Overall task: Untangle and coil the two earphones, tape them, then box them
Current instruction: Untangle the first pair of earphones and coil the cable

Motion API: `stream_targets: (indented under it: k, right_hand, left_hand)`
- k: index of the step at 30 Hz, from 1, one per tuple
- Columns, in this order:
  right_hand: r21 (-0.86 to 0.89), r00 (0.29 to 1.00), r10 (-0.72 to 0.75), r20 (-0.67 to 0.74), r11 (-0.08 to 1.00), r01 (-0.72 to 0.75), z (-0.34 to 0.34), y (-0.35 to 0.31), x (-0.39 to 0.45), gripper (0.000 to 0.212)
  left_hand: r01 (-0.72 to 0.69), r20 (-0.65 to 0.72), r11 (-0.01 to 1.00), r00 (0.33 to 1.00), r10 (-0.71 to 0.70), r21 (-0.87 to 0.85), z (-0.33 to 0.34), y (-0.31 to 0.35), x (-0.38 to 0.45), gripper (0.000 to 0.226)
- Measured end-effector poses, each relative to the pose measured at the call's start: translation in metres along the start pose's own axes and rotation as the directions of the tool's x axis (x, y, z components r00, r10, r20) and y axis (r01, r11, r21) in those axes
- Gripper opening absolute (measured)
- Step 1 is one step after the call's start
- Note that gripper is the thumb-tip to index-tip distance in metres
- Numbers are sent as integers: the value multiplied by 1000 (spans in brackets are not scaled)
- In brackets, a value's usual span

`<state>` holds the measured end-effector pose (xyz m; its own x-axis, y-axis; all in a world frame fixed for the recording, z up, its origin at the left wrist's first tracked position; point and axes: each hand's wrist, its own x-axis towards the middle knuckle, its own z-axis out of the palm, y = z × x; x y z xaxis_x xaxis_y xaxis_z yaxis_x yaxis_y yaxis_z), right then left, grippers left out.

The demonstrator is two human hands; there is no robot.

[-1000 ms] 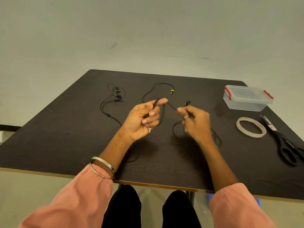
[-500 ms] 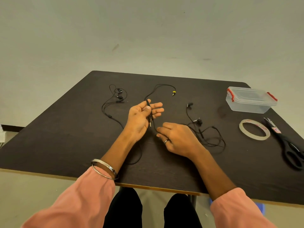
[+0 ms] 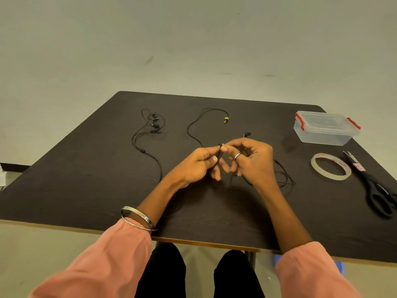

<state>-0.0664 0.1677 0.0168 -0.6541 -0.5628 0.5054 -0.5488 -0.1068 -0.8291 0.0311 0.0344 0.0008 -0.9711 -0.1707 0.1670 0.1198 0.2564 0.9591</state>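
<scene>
Two black earphones lie on the dark table (image 3: 86,181). One earphone (image 3: 150,134) trails from its buds at the back left towards my left wrist. The other earphone cable (image 3: 194,127) ends in a yellow plug (image 3: 225,120) at the back middle, and its tangle (image 3: 283,177) lies behind my right hand. My left hand (image 3: 197,164) pinches a black piece of that cable between thumb and fingers. My right hand (image 3: 251,160), wearing a ring, meets it fingertip to fingertip and grips the same cable. One earbud (image 3: 247,134) shows just above my right hand.
A clear plastic box (image 3: 324,131) with red clips and its lid on stands at the back right. A roll of clear tape (image 3: 330,166) lies in front of it, and black scissors (image 3: 373,188) lie at the right edge. My knees show below the table's front edge.
My right hand has lifted off the table and come up to my left hand. Both now hold the cable between their fingertips.
</scene>
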Motion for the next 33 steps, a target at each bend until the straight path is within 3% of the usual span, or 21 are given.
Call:
stream_targets:
  k: [6,13,18,22,27,33]
  right_hand:
    - [258,967,178,-184,958,-128,-12,2,10,5]
    - [106,976,76,-202,993,-55,-12,12,13,6]
    - [-86,998,-26,-60,996,20,-5,19,11,9]
    - [-299,954,-206,217,916,266,4,26,6,16]
    - [-503,837,-161,523,734,456,15,33,-1,31]
    - [-521,775,-248,581,618,588,20,25,-8,38]
  left_hand:
    - [79,101,991,993,-68,-109,0,2,-2,36]
    - [71,184,899,983,11,-432,-4,6,-4,34]
    - [-14,45,708,997,64,-706,-15,7,-3,36]
    - [-153,-144,511,988,58,-846,-29,8,-1,41]
    - [-262,-347,570,937,-44,-779,-37,7,2,35]
    - [-235,-487,759,865,-123,-608,-28,2,7,22]
